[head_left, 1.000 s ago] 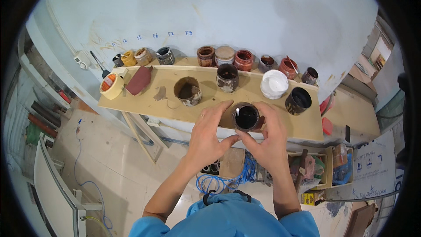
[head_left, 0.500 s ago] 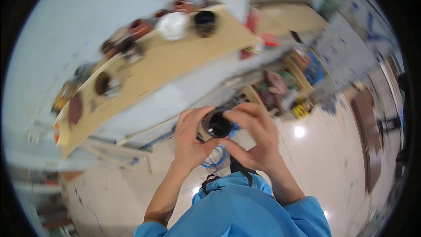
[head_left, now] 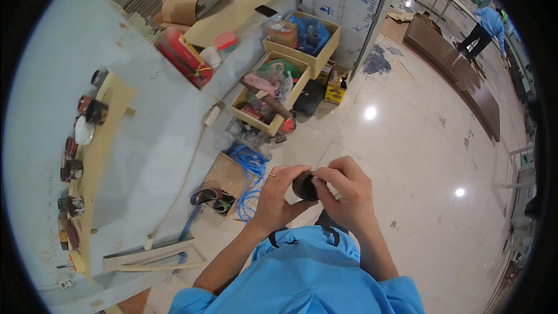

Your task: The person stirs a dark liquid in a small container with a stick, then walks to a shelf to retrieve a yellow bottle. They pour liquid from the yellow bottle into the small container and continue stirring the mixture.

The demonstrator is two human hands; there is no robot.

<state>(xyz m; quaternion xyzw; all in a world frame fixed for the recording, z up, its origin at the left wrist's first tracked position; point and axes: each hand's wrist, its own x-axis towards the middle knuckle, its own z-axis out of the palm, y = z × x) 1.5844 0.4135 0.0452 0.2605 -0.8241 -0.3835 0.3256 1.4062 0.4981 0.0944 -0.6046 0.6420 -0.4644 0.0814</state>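
**Small dark cylindrical cup (head_left: 303,187) held between two bare hands above a pale tiled floor (head_left: 401,209)**

The person's left hand (head_left: 280,199) is curled around the near left side of the cup, index finger along its upper edge and thumb below, gripping it. The right hand (head_left: 350,193) comes in from the other side with bent fingers, its fingertips touching the cup at the mouth; whether they pinch the rim or something inside cannot be told. The cup is tilted, its black opening turned toward the right hand, and sits in the air just in front of the person's bright blue cloth garment (head_left: 302,276).

To the left, against a pale blue wall (head_left: 154,134), a long beige wooden shelf (head_left: 110,139) bears a row of stained pots, among them a white round tub (head_left: 85,131) and, just beside it, a dark cylindrical pot (head_left: 97,113). Beyond the hands lie a tangle of bright blue cord (head_left: 250,168) and, near it, loops of dark sanding belt (head_left: 207,196). Farther off stand two pale wooden drawers: the farther one (head_left: 331,39) holds blue plastic, the nearer one (head_left: 237,106) mixed bags. A red metal cylinder (head_left: 183,58) leans beside the wall. On the far right, a co-worker in blue (head_left: 492,21) stands near a long dark brown panel (head_left: 456,78).
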